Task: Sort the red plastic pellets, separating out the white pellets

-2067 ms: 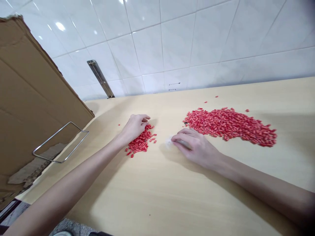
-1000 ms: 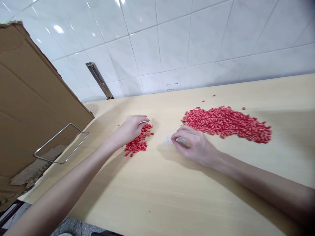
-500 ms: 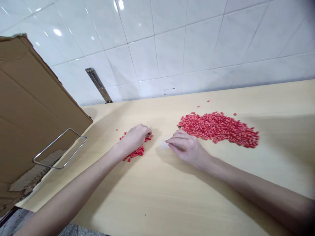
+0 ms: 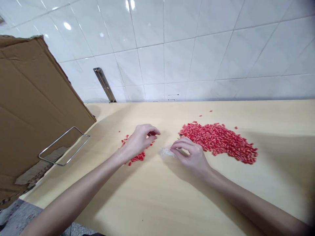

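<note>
My left hand (image 4: 145,137) hovers over a small scatter of short red pieces (image 4: 137,157), partly covering them. Its fingers are curved, with a gap between thumb and fingertips, and nothing shows clearly in them. My right hand (image 4: 190,154) has thumb and forefinger pinched at the edge of a small heap of clear, whitish bits (image 4: 166,151). Whatever is in that pinch is too small or too hidden to name. Just beyond the right hand spreads a large pile of short red pieces (image 4: 221,139), with one dark bit at its left end.
A cardboard sheet or box side (image 4: 44,98) stands at the left, with a bent metal wire frame (image 4: 65,146) in front of it. A metal bracket (image 4: 104,85) leans by the tiled wall (image 4: 177,52). A few red pieces lie loose on the pale tabletop (image 4: 137,203).
My left hand has lifted a little and its thumb and fingers have parted. The right hand stays pinched by the clear heap. The camera view has shifted slightly.
</note>
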The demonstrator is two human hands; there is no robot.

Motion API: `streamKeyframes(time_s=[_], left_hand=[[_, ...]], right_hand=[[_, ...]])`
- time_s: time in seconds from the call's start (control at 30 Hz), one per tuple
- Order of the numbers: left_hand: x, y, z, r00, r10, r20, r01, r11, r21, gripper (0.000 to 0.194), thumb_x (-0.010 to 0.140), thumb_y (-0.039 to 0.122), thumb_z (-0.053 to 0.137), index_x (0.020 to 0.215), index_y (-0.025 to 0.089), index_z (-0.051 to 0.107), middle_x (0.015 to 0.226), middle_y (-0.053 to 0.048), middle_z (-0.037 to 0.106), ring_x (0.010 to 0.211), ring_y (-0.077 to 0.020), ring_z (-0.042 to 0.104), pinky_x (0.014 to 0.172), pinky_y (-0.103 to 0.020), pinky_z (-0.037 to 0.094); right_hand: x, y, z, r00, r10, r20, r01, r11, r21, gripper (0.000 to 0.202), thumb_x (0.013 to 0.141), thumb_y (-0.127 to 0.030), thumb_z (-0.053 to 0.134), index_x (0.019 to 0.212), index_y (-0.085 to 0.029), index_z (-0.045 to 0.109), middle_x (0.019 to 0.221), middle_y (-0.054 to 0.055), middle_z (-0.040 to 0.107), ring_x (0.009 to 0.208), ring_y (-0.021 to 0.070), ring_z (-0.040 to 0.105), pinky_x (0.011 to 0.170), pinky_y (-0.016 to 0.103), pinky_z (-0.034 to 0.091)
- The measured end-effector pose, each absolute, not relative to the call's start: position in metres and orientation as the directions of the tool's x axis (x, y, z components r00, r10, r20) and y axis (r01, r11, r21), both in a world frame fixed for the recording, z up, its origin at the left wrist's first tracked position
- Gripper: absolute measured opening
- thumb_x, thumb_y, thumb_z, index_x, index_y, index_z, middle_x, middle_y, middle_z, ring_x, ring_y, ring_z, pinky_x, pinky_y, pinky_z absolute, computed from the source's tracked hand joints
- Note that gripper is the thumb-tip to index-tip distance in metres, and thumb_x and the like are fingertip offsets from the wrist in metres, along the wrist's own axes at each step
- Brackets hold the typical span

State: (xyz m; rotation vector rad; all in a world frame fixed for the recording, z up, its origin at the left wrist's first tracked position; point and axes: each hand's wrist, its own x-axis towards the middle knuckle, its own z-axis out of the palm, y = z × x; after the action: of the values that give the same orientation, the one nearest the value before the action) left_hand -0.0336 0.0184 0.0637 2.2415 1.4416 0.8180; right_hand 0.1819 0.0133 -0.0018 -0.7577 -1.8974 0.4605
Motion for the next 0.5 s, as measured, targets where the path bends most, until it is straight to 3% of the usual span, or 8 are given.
streamKeyframes(time_s=[0.1,0.23,0.33,0.5], left_hand=[[-0.003,0.005,0.047,0.138,0.933,0.332,0.360,-0.360,0.861,0.010,0.080,0.021,0.067,0.088,0.017,0.072,0.088,-0.007,0.072,0.082,-0.0176,0.067,0.077,-0.030,0.053],[0.023,-0.007,0.016,0.024,0.962,0.272,0.011,-0.272,0.962,0.015,0.077,0.021,0.073,0.091,0.016,0.074,0.098,-0.008,0.065,0.085,-0.0161,0.066,0.080,-0.031,0.055],[0.025,-0.009,0.006,-0.007,0.952,0.306,-0.033,-0.306,0.952,0.014,0.076,0.021,0.075,0.090,0.018,0.076,0.102,-0.008,0.061,0.088,-0.0160,0.066,0.081,-0.031,0.056],[0.019,-0.005,0.005,-0.069,0.940,0.335,0.002,-0.336,0.942,0.008,0.076,0.020,0.076,0.084,0.018,0.076,0.089,-0.006,0.064,0.082,-0.0141,0.063,0.071,-0.024,0.053]], right_hand=[[0.185,0.015,-0.002,-0.236,0.758,0.607,0.297,0.652,-0.698,0.011,0.082,-0.014,0.066,0.078,-0.024,0.070,0.078,0.005,0.072,0.074,0.0213,0.067,0.069,0.036,0.055],[0.189,0.018,-0.006,-0.146,0.865,0.481,0.202,0.502,-0.841,0.010,0.081,-0.018,0.069,0.088,-0.023,0.074,0.082,0.004,0.071,0.076,0.0202,0.067,0.069,0.034,0.055],[0.191,0.018,-0.007,-0.124,0.874,0.469,0.189,0.485,-0.854,0.014,0.082,-0.020,0.070,0.094,-0.024,0.076,0.085,0.005,0.070,0.078,0.0192,0.066,0.068,0.033,0.054],[0.189,0.017,-0.005,-0.148,0.839,0.524,0.170,0.543,-0.822,0.014,0.080,-0.015,0.072,0.087,-0.026,0.078,0.087,0.004,0.068,0.083,0.0175,0.065,0.073,0.031,0.053]])
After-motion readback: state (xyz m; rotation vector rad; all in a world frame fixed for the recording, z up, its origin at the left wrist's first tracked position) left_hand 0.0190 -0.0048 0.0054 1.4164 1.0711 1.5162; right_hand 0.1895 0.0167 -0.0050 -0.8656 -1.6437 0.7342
